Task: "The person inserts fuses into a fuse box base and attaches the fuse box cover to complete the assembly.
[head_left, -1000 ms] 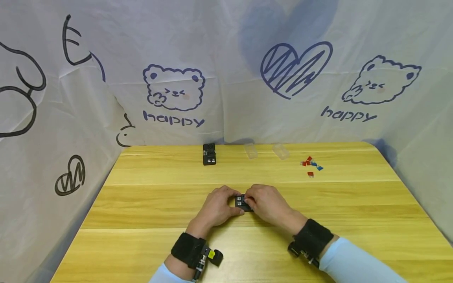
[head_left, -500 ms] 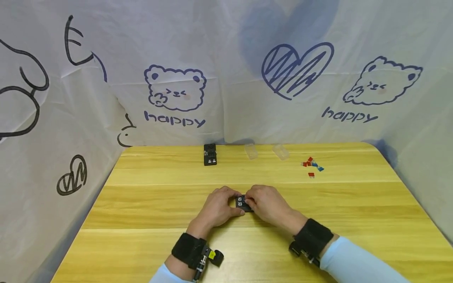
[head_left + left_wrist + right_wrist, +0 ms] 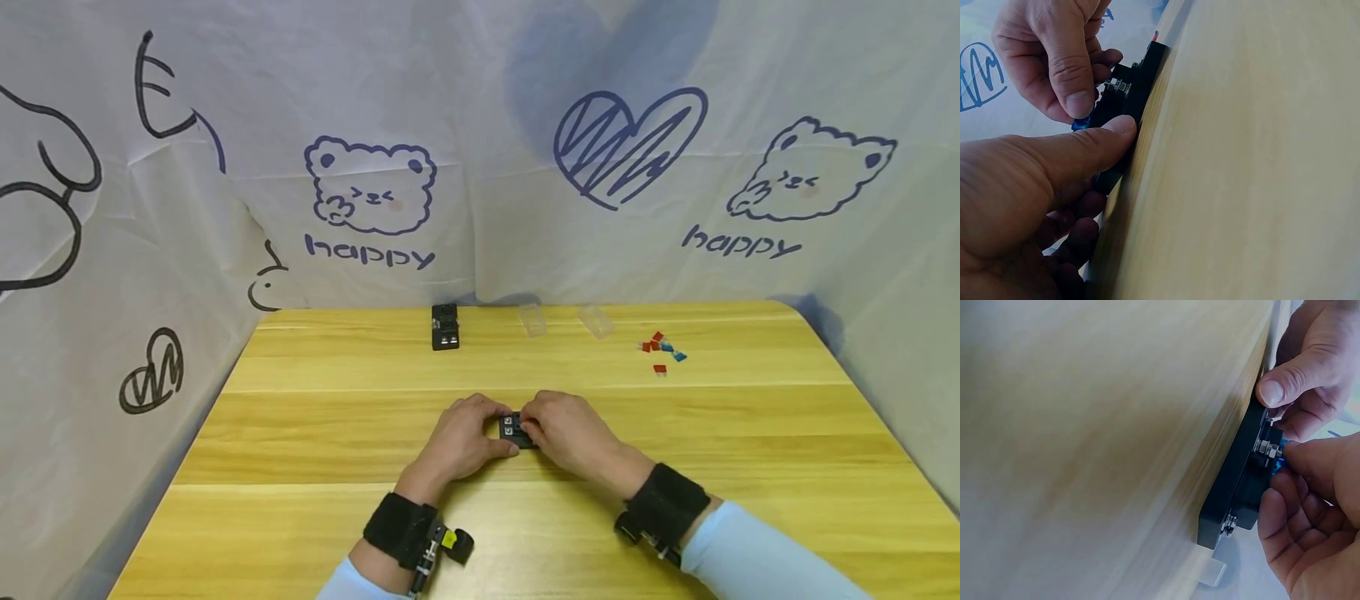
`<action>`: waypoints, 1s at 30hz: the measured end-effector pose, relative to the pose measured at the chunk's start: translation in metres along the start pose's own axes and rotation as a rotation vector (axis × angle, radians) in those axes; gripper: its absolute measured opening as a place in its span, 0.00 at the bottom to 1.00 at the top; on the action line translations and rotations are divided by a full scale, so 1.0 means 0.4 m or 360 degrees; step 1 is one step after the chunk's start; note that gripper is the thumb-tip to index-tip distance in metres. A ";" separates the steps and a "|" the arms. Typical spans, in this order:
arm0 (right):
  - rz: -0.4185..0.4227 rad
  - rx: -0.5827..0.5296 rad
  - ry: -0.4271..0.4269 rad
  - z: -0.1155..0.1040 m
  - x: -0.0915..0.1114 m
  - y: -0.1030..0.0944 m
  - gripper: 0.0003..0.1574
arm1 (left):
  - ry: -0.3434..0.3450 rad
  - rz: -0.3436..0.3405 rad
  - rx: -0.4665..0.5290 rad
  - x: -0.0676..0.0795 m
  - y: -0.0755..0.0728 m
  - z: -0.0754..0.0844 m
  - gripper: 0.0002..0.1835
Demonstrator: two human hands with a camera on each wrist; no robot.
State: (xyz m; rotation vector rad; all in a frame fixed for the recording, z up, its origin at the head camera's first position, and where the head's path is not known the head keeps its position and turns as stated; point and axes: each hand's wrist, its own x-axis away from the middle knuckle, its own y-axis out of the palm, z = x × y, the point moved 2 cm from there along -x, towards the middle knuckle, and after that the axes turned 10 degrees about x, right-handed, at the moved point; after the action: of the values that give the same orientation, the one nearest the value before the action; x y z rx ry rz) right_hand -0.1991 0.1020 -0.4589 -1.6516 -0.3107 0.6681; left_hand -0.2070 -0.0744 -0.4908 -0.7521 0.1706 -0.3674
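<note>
A black fuse block [image 3: 516, 442] with metal screw terminals lies on the wooden table between the two hands. My left hand [image 3: 467, 433] grips its left end, the thumb on the near side and the fingers on the far side. From above, my right hand [image 3: 567, 427] pinches a blue blade fuse [image 3: 1279, 464] against the top of the block. Only the fuse's blue edge [image 3: 1081, 124] shows between thumb and finger in the left wrist view. How deep its prongs sit in the slot is hidden. In the right wrist view, bolts and nuts [image 3: 1266, 449] stand along the block's side.
At the back of the table [image 3: 337, 442] stands a second black fuse block [image 3: 445, 327]. Two clear covers [image 3: 532, 321] lie to its right. Farther right are several loose red fuses [image 3: 660, 370] and blue fuses [image 3: 678, 356]. White cloth with drawings hangs behind.
</note>
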 end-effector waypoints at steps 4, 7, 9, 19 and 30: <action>-0.0007 0.0000 0.0010 0.005 0.002 -0.001 0.03 | -0.0003 0.0002 0.0003 0.000 -0.001 0.001 0.28; -0.0008 -0.0003 0.0013 0.008 0.003 -0.001 0.03 | -0.0012 0.0003 0.0010 0.000 -0.002 0.000 0.28; -0.0010 -0.0004 0.0013 0.009 0.003 -0.002 0.03 | -0.0013 0.0003 0.0010 0.000 -0.002 -0.001 0.28; 0.0004 0.0007 0.0059 0.029 0.020 -0.008 0.04 | 0.0035 0.0027 -0.0010 -0.003 -0.004 0.000 0.28; 0.0025 -0.0047 0.0244 0.097 0.054 -0.027 0.04 | 0.0020 0.0032 0.0008 0.001 -0.002 0.004 0.28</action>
State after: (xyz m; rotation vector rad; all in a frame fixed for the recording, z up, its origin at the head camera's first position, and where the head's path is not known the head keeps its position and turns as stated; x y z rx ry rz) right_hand -0.2030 0.1476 -0.4565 -1.7243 -0.1981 0.5475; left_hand -0.2066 -0.0741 -0.4891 -0.7428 0.1891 -0.3532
